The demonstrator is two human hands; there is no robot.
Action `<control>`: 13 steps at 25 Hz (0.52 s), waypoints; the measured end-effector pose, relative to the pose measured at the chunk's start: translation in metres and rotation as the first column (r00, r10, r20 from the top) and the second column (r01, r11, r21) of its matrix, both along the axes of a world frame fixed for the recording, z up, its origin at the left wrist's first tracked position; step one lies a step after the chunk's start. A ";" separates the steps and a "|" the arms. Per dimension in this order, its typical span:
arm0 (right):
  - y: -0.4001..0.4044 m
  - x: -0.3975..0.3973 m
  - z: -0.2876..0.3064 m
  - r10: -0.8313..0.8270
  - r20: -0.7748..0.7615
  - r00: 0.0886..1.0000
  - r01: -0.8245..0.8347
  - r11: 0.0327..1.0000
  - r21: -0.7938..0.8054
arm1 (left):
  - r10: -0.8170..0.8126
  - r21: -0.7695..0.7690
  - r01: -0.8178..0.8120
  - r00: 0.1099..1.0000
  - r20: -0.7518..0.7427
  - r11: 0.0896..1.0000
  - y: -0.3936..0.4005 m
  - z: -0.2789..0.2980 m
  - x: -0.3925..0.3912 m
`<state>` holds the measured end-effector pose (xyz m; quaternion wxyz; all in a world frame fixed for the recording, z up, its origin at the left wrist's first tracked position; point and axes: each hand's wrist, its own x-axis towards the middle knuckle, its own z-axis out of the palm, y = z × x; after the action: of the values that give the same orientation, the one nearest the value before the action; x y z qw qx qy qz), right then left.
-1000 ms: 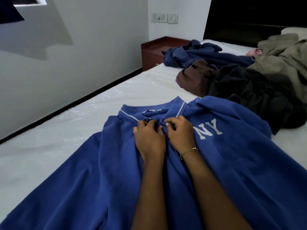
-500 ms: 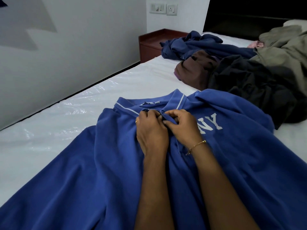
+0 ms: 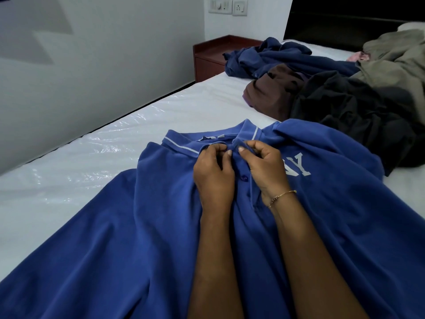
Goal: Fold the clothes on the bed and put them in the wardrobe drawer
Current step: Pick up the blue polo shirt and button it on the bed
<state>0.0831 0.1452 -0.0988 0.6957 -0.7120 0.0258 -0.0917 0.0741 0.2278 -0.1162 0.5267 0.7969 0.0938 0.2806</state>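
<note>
Both hands, left hand [image 3: 212,173] and right hand [image 3: 264,168], pinch the placket of a blue polo shirt [image 3: 119,238] spread on the bed [image 3: 92,162].

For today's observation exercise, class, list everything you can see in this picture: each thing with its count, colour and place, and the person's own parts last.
polo shirt: one, bright blue with white collar stripe and white lettering, spread on the near part of the bed.
bed: one, white mattress under clear plastic, along the wall.
navy garment: one, dark blue, crumpled at the far end of the bed.
brown garment: one, brown, heaped in front of the navy one.
black garment: one, black, right of the brown one.
olive garment: one, olive-grey, far right.
bedside table: one, reddish-brown, in the corner.
wall switches: two plates, white, above the table.
bracelet: one, gold, right wrist.
left hand: pinches the placket near the collar.
right hand: pinches the other placket edge.
</note>
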 end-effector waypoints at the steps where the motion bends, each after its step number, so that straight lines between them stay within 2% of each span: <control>1: 0.000 0.000 -0.001 0.000 0.010 1.000 0.000 1.000 0.010 | -0.011 -0.031 0.011 1.000 0.015 0.999 0.001 -0.001 0.001; 2: 0.000 0.002 -0.002 -0.015 0.027 1.000 0.016 0.999 -0.041 | -0.023 -0.053 0.024 0.999 0.023 0.998 0.001 -0.001 0.002; 4: -0.001 0.006 -0.007 -0.059 0.107 0.992 0.087 0.957 -0.277 | -0.037 -0.080 0.039 0.999 0.029 0.996 0.001 -0.002 0.002; 6: 0.000 0.008 -0.008 -0.048 0.248 0.968 0.167 0.860 -0.483 | -0.032 -0.079 0.034 0.999 0.028 0.996 0.000 -0.003 0.003; 8: 0.000 0.008 -0.006 0.018 0.326 0.945 0.189 0.783 -0.593 | -0.022 -0.057 0.023 1.000 0.020 0.998 0.000 -0.004 0.004; 13: -0.003 0.006 -0.001 0.142 0.249 0.958 0.106 0.631 -0.769 | 0.004 0.005 -0.004 0.999 0.047 1.000 0.000 -0.005 0.003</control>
<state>0.0890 0.1423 -0.0999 0.3189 -0.9205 -0.1241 -0.1886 0.0768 0.2275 -0.1216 0.5262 0.7913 0.0822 0.3005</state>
